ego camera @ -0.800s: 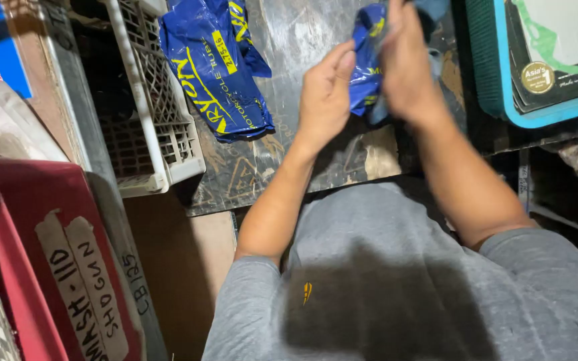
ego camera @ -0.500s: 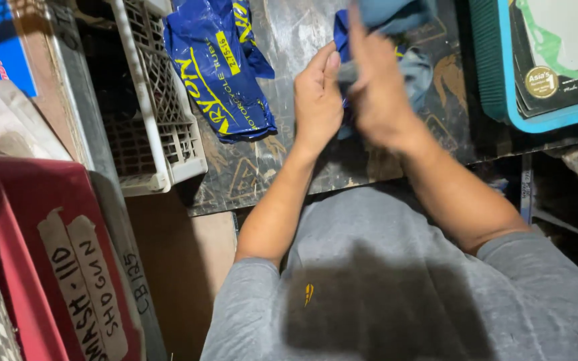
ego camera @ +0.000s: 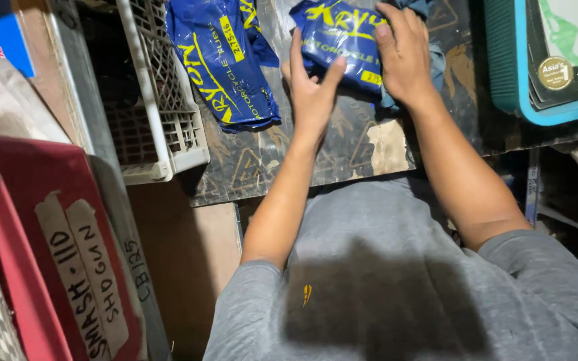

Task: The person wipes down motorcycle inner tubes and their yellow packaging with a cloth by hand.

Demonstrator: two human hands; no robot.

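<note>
A folded blue plastic packet with yellow lettering lies on the dark worn work surface. My right hand presses flat on the packet's right side, over a bit of grey cloth. My left hand rests with spread fingers against the packet's lower left edge, thumb touching it. A second, longer blue packet lies to the left, partly over the rim of a white crate.
A white lattice crate stands left of the hands. A teal tray with a packaged green gasket sits at the upper right. A red case with taped labels and a metal rail fill the lower left.
Both hands have come down from holding the blue packet raised and bunched; it now lies folded flat on the surface under them.
</note>
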